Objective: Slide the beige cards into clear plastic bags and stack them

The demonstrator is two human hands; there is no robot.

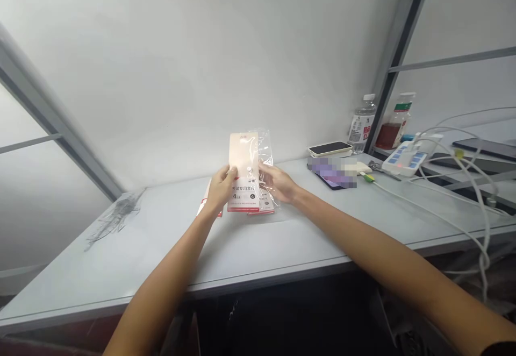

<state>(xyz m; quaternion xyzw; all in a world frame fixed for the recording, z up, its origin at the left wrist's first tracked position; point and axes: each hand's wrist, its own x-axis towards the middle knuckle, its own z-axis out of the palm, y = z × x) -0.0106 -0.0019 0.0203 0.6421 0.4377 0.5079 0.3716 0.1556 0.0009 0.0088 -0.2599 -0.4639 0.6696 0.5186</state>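
Left to right: red-and-white card packet [203, 202], half hidden behind the left hand [221, 188]; left fingers closed on the left edge of a peach-and-white rectangular card packet [243, 154], held near upright over the white table [169, 248], long axis vertical, directly between both hands; glossy clear plastic wrapper [266, 143] at its right edge, gripped in the right hand's [281, 185] closed fingers, contact with the card hard to judge.
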